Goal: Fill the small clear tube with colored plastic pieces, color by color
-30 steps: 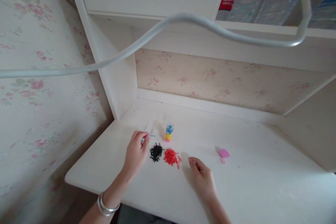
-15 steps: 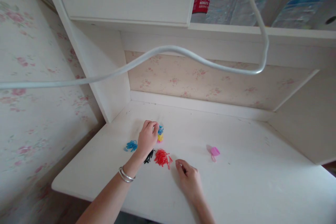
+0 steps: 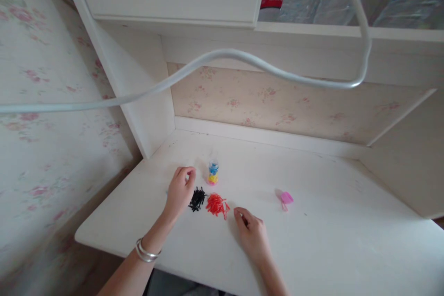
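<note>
Left hand has drawn back from jar to black pile.

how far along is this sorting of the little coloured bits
Done: a black pile and a red pile lie side by side on the desk. In hand: the left hand rests beside the black pile, fingers curled; what it holds is hidden. Left: blue and yellow bits sit in the small jar.
</note>
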Demonstrator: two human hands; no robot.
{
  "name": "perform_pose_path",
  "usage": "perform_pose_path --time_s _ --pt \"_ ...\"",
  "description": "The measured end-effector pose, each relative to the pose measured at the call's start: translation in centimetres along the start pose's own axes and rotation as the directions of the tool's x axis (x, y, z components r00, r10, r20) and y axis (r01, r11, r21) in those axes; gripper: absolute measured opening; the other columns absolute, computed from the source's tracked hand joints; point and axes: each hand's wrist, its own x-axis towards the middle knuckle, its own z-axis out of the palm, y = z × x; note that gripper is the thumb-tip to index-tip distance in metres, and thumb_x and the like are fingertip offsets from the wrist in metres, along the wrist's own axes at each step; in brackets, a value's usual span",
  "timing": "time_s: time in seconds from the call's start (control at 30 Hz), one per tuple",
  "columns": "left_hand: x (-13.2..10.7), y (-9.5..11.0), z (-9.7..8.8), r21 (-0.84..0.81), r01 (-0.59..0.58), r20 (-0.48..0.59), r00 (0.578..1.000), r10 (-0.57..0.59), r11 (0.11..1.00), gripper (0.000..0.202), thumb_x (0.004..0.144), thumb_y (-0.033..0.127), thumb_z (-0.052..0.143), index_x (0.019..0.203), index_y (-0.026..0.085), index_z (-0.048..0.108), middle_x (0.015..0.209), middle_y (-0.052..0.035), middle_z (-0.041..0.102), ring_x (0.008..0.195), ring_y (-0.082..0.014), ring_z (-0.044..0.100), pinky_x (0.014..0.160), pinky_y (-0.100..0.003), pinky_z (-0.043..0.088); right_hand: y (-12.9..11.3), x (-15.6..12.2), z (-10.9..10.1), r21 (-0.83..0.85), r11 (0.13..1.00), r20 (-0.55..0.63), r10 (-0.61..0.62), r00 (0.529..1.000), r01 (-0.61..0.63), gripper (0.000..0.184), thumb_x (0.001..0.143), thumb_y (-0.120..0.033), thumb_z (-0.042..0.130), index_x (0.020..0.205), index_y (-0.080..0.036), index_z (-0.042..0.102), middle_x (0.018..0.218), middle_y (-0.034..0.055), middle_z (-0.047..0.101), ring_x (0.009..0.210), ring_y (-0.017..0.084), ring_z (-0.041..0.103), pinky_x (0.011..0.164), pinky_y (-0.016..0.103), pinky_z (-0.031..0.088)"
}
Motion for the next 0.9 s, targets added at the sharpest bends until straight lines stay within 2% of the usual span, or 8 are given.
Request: perform_pose_path --time_s 0.1,0.23,0.33,0.47,0.57,0.67,0.8,0.9 --pt "-2.6 -2.9 -2.0 0.073 0.042 0.013 0.999 -0.043 0.996 0.025 0.088 0.036 0.044 0.095 0.019 0.061 0.093 -0.0055 0.061 0.081 -0.0169 0.059 0.073 -0.030 0.049 0.0 -0.1 0.0 -0.023 1.000 0.006 0.001 1.000 -0.001 0.041 0.091 -0.048 0.036 0.094 -0.023 0.069 0.074 0.0020 0.070 0.062 0.014 0.061 0.059 0.020 0.040" --pt "-5.6 -6.7 -4.5 0.204 0.126 0.014 0.991 -0.132 0.971 0.023 0.085 0.031 0.045 0.100 0.020 0.059 0.093 -0.0042 0.060 0.066 -0.0147 0.058 0.069 -0.031 0.050 -0.3 -0.1 0.3 -0.057 0.998 0.017 0.026 1.000 -0.025 0.039 0.091 -0.047 0.036 0.095 -0.025 0.068 0.075 0.0009 0.070 0.064 0.014 0.062 0.060 0.020 0.040" --pt "-6.9 -8.4 -5.6 0.274 0.161 0.000 0.986 -0.167 0.948 0.023 0.084 0.027 0.044 0.100 0.020 0.058 0.096 -0.0046 0.059 0.066 -0.0146 0.059 0.069 -0.031 0.050 -1.7 -0.1 1.0 -0.115 0.993 0.025 0.010 1.000 -0.007 0.036 0.092 -0.044 0.036 0.098 -0.027 0.067 0.076 0.0003 0.071 0.065 0.014 0.063 0.059 0.020 0.040" --pt "-6.9 -8.1 -5.7 0.387 0.166 0.060 0.977 -0.205 0.907 0.025 0.088 0.026 0.040 0.107 0.020 0.055 0.108 -0.0057 0.058 0.074 -0.0144 0.062 0.070 -0.029 0.048 -6.1 -0.1 2.9 -0.246 0.962 0.099 -0.098 0.990 0.120 0.034 0.093 -0.038 0.035 0.093 -0.027 0.067 0.075 0.0010 0.070 0.063 0.015 0.064 0.056 0.021 0.038" --pt "-6.4 -6.9 -5.5 0.529 0.177 0.115 0.954 -0.277 0.830 0.029 0.091 0.028 0.038 0.115 0.025 0.053 0.114 -0.0044 0.056 0.080 -0.0146 0.063 0.062 -0.026 0.045 -10.1 0.3 4.7 -0.365 0.909 0.179 -0.145 0.973 0.203 0.032 0.093 -0.035 0.037 0.086 -0.026 0.067 0.076 0.0029 0.071 0.067 0.016 0.065 0.057 0.021 0.040" --pt "-6.0 -6.1 -5.3 0.615 0.154 0.142 0.943 -0.301 0.773 0.030 0.092 0.031 0.038 0.117 0.028 0.053 0.113 -0.0037 0.057 0.073 -0.0126 0.063 0.053 -0.024 0.039 -13.0 1.3 6.5 -0.449 0.858 0.263 -0.139 0.955 0.249 0.028 0.092 -0.036 0.041 0.089 -0.025 0.066 0.081 0.0046 0.071 0.072 0.020 0.067 0.061 0.024 0.043" --pt "-6.3 -6.1 -5.3 0.658 0.104 0.137 0.957 -0.255 0.746 0.028 0.093 0.033 0.037 0.113 0.027 0.056 0.112 -0.0042 0.057 0.063 -0.0111 0.061 0.047 -0.023 0.034 -14.9 3.0 8.9 -0.519 0.814 0.294 -0.116 0.949 0.261 0.023 0.089 -0.035 0.047 0.090 -0.020 0.065 0.085 0.0088 0.071 0.078 0.023 0.068 0.066 0.029 0.047" --pt "-6.5 -6.4 -5.4 0.649 0.090 0.140 0.962 -0.235 0.755 0.026 0.093 0.033 0.036 0.104 0.026 0.059 0.109 -0.0028 0.057 0.063 -0.0110 0.061 0.047 -0.023 0.034 -15.4 4.2 10.3 -0.535 0.801 0.286 -0.126 0.950 0.267 0.022 0.088 -0.032 0.047 0.091 -0.019 0.065 0.086 0.0098 0.071 0.077 0.024 0.068 0.067 0.031 0.049"
